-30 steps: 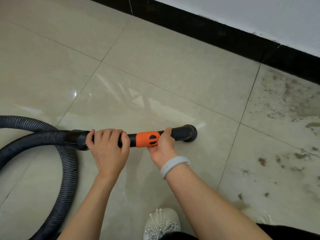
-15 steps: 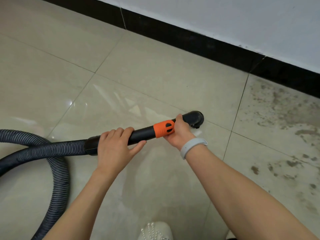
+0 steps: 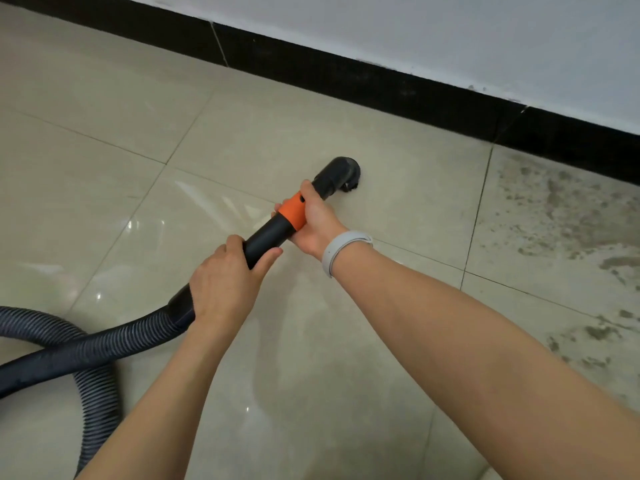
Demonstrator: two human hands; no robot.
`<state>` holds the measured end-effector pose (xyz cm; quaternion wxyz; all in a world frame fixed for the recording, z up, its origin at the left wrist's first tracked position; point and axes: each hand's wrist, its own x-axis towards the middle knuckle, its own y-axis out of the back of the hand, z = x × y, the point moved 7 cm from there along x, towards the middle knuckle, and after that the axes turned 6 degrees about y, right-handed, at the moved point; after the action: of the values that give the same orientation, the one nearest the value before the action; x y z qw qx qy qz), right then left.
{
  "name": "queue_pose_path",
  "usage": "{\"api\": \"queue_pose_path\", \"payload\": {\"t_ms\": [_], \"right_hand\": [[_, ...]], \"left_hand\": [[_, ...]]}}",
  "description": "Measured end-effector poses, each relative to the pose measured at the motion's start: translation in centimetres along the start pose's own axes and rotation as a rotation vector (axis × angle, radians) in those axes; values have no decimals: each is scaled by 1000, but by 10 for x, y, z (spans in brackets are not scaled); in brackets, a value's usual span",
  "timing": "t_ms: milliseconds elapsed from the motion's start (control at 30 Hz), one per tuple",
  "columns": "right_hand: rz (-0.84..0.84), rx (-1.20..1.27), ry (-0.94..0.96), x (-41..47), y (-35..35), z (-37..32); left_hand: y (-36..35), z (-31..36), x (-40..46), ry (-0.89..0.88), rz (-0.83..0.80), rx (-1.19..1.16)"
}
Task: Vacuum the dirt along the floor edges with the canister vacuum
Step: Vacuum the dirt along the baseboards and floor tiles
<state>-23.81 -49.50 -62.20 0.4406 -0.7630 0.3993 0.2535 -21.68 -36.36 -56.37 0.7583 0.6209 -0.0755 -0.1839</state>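
A black vacuum wand (image 3: 266, 235) with an orange collar (image 3: 292, 213) points up and right across the beige tiles. Its bent black nozzle (image 3: 341, 174) touches the floor, still some way short of the black skirting (image 3: 381, 86). My left hand (image 3: 225, 285) grips the wand's lower end where the ribbed hose (image 3: 86, 348) joins. My right hand (image 3: 317, 223), with a grey wristband, holds the wand at the orange collar. Brown dirt (image 3: 568, 216) covers the tiles at the right, beside the skirting. The canister is out of view.
The hose loops over the floor at the lower left (image 3: 100, 403). A white wall (image 3: 450, 36) rises above the skirting. The tiles under and left of the nozzle are glossy (image 3: 138, 223).
The wand has swung from lying level to pointing up and right, and the nozzle has moved toward the skirting. Both hands kept their hold and my view shifted forward.
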Motion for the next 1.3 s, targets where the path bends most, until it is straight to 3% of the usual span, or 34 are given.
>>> {"api": "queue_pose_path", "payload": {"t_ms": [200,400,700,1300], "right_hand": [[143,66,76,-11,33,-29],[236,168,68,-59,76,6],[401,357,110,-112,142,33],[502,586,-56,-169,143,100]], "left_hand": [[-1,37,10,-83,-138,62],[-7,24,-39,-78,-229,93],[-24,38,-86,-289,-328,178],[-16,-6,-107,-371,-459,237]]}}
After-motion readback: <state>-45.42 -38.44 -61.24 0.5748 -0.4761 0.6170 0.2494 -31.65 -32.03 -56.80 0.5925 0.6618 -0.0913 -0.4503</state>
